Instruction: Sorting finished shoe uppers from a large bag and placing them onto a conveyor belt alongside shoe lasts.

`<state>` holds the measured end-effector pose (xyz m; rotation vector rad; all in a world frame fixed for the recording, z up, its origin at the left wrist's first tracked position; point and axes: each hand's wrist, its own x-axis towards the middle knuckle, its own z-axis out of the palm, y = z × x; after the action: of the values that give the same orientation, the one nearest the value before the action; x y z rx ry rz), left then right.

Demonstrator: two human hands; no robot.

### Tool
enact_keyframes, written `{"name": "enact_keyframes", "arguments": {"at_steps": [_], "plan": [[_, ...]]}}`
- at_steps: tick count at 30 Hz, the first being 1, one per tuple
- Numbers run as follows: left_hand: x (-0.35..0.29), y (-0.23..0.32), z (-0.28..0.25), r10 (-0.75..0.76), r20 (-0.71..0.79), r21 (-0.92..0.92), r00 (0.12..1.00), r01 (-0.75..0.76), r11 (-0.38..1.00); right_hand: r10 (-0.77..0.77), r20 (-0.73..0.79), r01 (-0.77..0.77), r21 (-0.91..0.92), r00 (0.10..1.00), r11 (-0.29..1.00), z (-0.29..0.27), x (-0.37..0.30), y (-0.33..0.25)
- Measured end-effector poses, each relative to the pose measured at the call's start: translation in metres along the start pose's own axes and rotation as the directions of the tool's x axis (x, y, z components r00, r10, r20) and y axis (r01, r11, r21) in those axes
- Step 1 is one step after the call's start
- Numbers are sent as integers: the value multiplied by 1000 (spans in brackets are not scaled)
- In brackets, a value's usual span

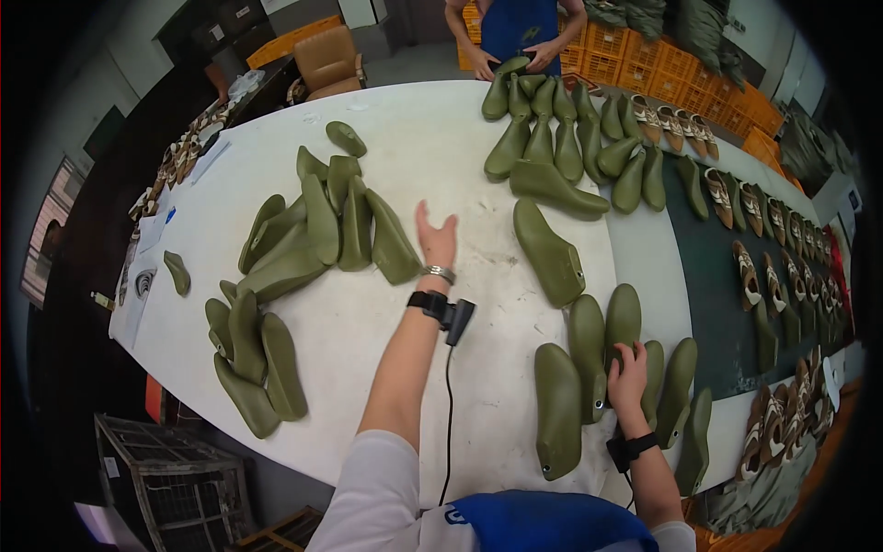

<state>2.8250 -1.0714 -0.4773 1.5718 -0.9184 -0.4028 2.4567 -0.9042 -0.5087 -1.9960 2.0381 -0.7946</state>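
Note:
Stretched out over the white table (497, 120), my left hand (437, 241) has its thumb and fingers apart and holds nothing. Just left of it lies a green shoe last (391, 241), at the edge of a loose pile of shoe lasts (317, 221). My right hand (628, 379) is at the near right, its fingers bent round the lower end of another shoe last (624, 313); the palm side is hidden. Several more lasts lie close beside it, including one shoe last (558, 409) at the left and one shoe last (678, 386) at the right.
A co-worker in a blue apron (517, 28) stands at the far side, hands by a dense group of lasts (543, 138). Brown-and-white shoes (720, 198) and lasts line a dark green mat (708, 276) at right. Orange crates (635, 60) stand behind; a cable (449, 414) hangs from my left wrist.

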Motion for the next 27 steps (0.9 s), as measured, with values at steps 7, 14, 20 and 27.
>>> {"name": "enact_keyframes", "arguments": {"at_steps": [7, 14, 20, 27], "plan": [[32, -126, -66, -289, 26, 623, 957, 211, 754, 49, 15, -49, -12, 999, 999, 6, -3, 3], [-108, -99, -74, -111, 416, 569, 903, -162, 806, 55, -16, -55, -27, 998, 998, -1, 0, 5], [-135, -55, -100, -165, 827, 213, 537, -27, 977, 34, -8, -35, -30, 999, 999, 3, 3, 3], [91, -150, -136, -54, 196, 712, 979, -104, 695, 14, -10, -14, -12, 1000, 1000, 9, -2, 3]]}}
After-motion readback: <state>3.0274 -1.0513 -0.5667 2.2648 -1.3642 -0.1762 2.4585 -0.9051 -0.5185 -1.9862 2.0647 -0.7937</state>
